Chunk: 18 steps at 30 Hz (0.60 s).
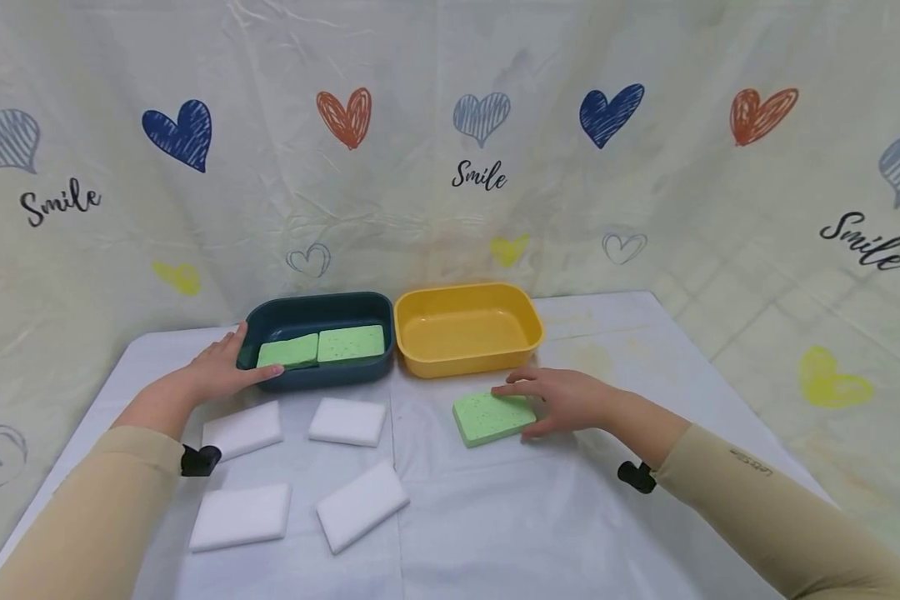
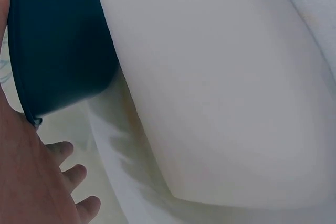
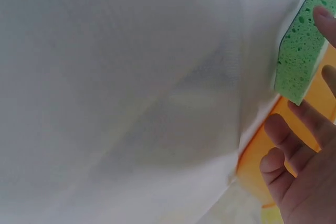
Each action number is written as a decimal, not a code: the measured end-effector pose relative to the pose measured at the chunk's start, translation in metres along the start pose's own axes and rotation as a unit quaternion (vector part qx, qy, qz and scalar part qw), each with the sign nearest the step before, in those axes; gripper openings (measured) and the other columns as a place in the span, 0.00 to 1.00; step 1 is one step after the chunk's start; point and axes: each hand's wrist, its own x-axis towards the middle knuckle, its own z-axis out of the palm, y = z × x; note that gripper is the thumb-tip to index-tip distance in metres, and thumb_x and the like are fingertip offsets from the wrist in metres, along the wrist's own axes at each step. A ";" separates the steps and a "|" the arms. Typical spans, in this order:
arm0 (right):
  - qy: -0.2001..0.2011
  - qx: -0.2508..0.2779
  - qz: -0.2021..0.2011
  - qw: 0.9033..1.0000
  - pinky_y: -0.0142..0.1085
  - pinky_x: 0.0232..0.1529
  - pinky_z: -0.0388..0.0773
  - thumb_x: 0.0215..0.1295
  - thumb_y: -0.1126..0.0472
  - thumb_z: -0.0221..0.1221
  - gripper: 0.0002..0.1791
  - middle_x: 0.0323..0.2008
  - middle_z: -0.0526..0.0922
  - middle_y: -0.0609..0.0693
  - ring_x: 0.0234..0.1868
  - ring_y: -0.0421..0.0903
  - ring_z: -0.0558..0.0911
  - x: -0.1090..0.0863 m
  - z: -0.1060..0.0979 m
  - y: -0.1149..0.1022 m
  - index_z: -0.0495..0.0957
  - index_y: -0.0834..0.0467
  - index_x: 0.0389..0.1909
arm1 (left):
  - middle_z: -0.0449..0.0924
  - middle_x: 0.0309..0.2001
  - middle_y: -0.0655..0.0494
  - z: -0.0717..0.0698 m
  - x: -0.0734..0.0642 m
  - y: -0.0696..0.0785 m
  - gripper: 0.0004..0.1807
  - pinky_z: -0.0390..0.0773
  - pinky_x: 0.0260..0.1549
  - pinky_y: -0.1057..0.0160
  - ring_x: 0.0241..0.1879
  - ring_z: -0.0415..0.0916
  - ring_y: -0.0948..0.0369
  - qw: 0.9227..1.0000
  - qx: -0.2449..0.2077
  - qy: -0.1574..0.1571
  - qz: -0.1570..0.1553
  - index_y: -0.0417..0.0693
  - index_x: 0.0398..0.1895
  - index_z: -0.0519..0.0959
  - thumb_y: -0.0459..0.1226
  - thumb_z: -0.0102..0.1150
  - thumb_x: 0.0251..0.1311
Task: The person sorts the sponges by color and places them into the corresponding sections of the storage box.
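Observation:
My left hand [image 1: 213, 367] rests against the left end of a dark teal container [image 1: 337, 377], thumb at the front rim and fingers spread along the outer side. Its rim meets the palm in the left wrist view. Two green sponges [image 1: 351, 342] lie inside it. On the table, in front of a yellow container [image 1: 468, 364], lies another green sponge [image 1: 487, 419]. My right hand [image 1: 570, 400] is at its right end, index finger over the far edge and thumb by the near corner. The right wrist view shows loosely bent fingers around the sponge's end [image 3: 302, 51].
Several white sponges lie on the white-covered table [image 1: 495, 525]: one white sponge [image 1: 242, 429] near the left wrist, another [image 1: 347, 421] before the teal container, others nearer the front. A curtain printed with hearts [image 1: 420, 208] hangs close behind the containers.

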 end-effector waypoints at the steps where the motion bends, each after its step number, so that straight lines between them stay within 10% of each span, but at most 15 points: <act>1: 0.001 0.006 0.000 1.000 0.47 0.56 0.75 0.56 0.40 0.70 0.39 0.66 0.69 0.45 0.61 0.47 0.73 -0.001 0.000 0.001 0.67 0.33 0.70 | 0.33 0.73 0.21 0.000 0.001 0.000 0.69 0.43 0.64 0.26 0.70 0.34 0.26 1.000 0.000 0.000 0.000 0.30 0.75 0.27 0.72 0.50 0.57; 18: 0.065 -0.009 -0.035 0.997 0.48 0.57 0.75 0.54 0.39 0.71 0.36 0.60 0.74 0.48 0.60 0.49 0.74 -0.003 0.000 0.004 0.76 0.38 0.65 | 0.33 0.72 0.19 -0.002 0.000 0.001 0.68 0.43 0.64 0.26 0.70 0.34 0.25 1.000 0.001 -0.006 0.005 0.28 0.74 0.26 0.70 0.51 0.59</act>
